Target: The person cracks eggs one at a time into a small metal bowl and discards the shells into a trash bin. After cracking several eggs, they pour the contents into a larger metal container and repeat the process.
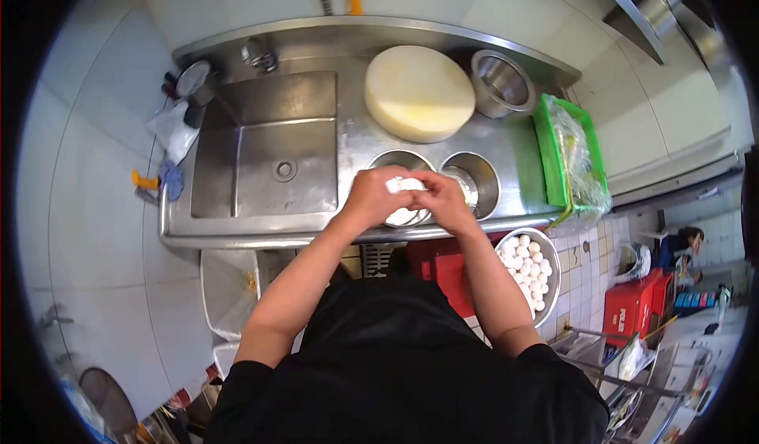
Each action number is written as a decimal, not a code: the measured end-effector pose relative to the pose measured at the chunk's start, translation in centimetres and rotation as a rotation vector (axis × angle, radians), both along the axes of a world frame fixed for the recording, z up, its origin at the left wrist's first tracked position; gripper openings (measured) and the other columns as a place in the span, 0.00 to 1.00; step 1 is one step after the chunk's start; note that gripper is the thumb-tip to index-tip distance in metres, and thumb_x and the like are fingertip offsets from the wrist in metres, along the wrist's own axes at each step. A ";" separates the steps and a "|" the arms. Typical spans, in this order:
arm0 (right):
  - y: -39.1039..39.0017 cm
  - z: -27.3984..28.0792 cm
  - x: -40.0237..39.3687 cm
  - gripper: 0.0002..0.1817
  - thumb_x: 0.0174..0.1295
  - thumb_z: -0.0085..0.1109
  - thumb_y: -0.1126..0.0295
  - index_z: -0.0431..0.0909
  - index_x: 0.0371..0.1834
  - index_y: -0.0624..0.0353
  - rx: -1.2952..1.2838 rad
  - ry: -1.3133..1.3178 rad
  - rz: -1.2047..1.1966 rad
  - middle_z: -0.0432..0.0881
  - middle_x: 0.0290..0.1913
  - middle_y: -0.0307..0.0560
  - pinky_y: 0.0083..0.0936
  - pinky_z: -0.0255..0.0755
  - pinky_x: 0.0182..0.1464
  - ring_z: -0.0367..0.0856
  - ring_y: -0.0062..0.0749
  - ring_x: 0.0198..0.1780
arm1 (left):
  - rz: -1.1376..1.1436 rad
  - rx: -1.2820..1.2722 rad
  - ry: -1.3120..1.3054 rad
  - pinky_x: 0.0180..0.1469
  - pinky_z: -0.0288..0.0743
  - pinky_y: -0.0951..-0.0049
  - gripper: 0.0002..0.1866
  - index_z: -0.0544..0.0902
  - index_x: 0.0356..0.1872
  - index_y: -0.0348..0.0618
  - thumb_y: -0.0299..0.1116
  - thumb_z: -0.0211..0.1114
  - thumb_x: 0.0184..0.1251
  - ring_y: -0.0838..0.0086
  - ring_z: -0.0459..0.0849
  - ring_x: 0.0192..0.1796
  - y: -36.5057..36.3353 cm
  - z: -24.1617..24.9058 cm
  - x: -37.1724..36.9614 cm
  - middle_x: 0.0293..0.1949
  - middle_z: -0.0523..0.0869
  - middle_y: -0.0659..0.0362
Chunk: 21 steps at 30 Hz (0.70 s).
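Observation:
Both hands meet over the left steel pot (402, 156) on the metal counter. My left hand (375, 197) has its fingers wrapped round a white egg (405, 185). From the other side, my right hand (444, 200) grips the same egg with its fingertips. White pieces that look like eggshell lie in the pot below. Just right of it, a second steel pot (486, 183) holds something clear and shiny. A large bowl (556, 274) of white eggs (526, 266) stands lower down, beyond my right forearm.
Behind the pots are a thick round cutting board (419, 92) and an empty steel pot (504, 84). A green basket (553, 155) with plastic bags sits at the right. The sink (288, 143) is at the left; a white bin (225, 294) stands below. A person (685, 242) sits far right.

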State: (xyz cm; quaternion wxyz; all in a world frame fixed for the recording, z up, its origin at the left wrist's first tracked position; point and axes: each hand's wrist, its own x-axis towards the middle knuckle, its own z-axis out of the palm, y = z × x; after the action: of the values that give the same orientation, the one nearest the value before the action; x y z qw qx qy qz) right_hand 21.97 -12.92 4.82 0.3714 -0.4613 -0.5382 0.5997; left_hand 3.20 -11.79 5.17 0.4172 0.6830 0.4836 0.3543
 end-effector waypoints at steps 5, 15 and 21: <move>0.4 -0.1 9.9 0.19 0.62 0.58 0.78 0.76 0.56 0.69 0.036 -0.035 -0.219 0.84 0.43 0.45 0.21 0.80 0.44 0.83 0.23 0.40 | -0.279 0.056 0.002 0.44 0.79 0.68 0.19 0.87 0.43 0.41 0.38 0.71 0.50 0.63 0.88 0.39 5.0 0.1 9.8 0.38 0.89 0.48; -0.5 1.3 15.7 0.25 0.59 0.61 0.70 0.73 0.62 0.62 0.525 -0.713 -0.376 0.83 0.49 0.61 0.38 0.77 0.49 0.84 0.51 0.45 | -0.513 0.494 0.134 0.58 0.76 0.62 0.24 0.82 0.53 0.43 0.22 0.64 0.51 0.55 0.82 0.55 7.1 -0.4 16.9 0.53 0.83 0.52; -1.2 -0.7 14.9 0.30 0.65 0.62 0.62 0.66 0.68 0.61 0.181 -0.416 -0.559 0.82 0.50 0.61 0.34 0.78 0.48 0.86 0.42 0.44 | -0.472 0.368 0.035 0.58 0.76 0.63 0.27 0.80 0.58 0.42 0.25 0.69 0.52 0.55 0.82 0.54 5.8 -1.1 19.2 0.53 0.83 0.49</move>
State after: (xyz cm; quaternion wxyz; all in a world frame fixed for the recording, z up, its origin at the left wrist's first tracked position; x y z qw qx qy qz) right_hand 36.87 -14.09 4.14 0.4431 -0.6680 -0.5062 0.3180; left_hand 22.35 -6.00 4.04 0.3490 0.8467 0.2461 0.3175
